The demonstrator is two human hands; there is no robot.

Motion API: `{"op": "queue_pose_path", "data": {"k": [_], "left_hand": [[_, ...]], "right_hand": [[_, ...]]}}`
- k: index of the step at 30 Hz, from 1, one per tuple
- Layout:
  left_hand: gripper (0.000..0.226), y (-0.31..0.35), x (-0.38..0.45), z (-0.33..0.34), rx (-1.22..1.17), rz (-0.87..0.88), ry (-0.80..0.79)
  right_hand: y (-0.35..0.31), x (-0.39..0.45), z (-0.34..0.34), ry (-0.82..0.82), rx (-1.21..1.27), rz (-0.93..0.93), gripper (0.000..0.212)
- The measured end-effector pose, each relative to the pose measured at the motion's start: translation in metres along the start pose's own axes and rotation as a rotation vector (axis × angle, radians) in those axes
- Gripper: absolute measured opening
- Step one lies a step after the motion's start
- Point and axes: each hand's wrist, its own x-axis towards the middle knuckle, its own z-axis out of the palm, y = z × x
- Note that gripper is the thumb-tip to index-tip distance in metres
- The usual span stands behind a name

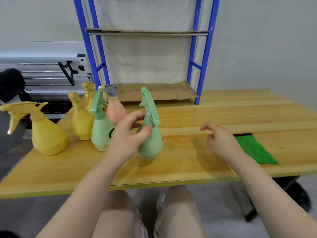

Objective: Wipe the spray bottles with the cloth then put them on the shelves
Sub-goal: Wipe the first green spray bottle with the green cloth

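My left hand point(127, 136) grips a green spray bottle point(151, 141) by its neck, tilted just above the wooden table point(171, 169). A second green bottle point(100, 133) stands to its left, partly behind my hand. Three yellow bottles stand further left, the nearest point(48, 134) at the table's left edge. A pink bottle point(115, 110) with a grey head stands behind the green ones. My right hand point(221, 140) hovers open over the table, just left of a green cloth point(255, 150) lying flat. The blue shelf rack point(197, 69) stands at the back with bare cardboard shelves.
The rack's lower shelf point(154, 91) sits at table level and its upper shelf point(145, 31) is higher. A metal frame point(42, 69) and a dark object point(10, 83) lie beyond the table's left side. My knees show below the front edge.
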Motion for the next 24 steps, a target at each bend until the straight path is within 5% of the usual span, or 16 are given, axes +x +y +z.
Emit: {"op": "queue_pose_path", "data": {"k": [3, 7, 13, 24], "left_hand": [[0.032, -0.007, 0.019, 0.02, -0.063, -0.024, -0.076], [0.028, -0.016, 0.048, 0.045, -0.114, -0.063, -0.13], [0.029, -0.018, 0.074, 0.061, -0.148, -0.041, -0.16], [0.034, -0.036, 0.085, 0.047, -0.153, -0.116, -0.105]], "right_hand": [[0.035, 0.004, -0.018, -0.005, -0.088, 0.078, 0.042], [0.079, -0.001, -0.048, -0.208, -0.07, 0.251, 0.045], [0.114, -0.009, -0.061, -0.407, 0.073, 0.135, 0.034], [0.1, -0.012, -0.018, -0.061, 0.118, 0.024, 0.014]]}}
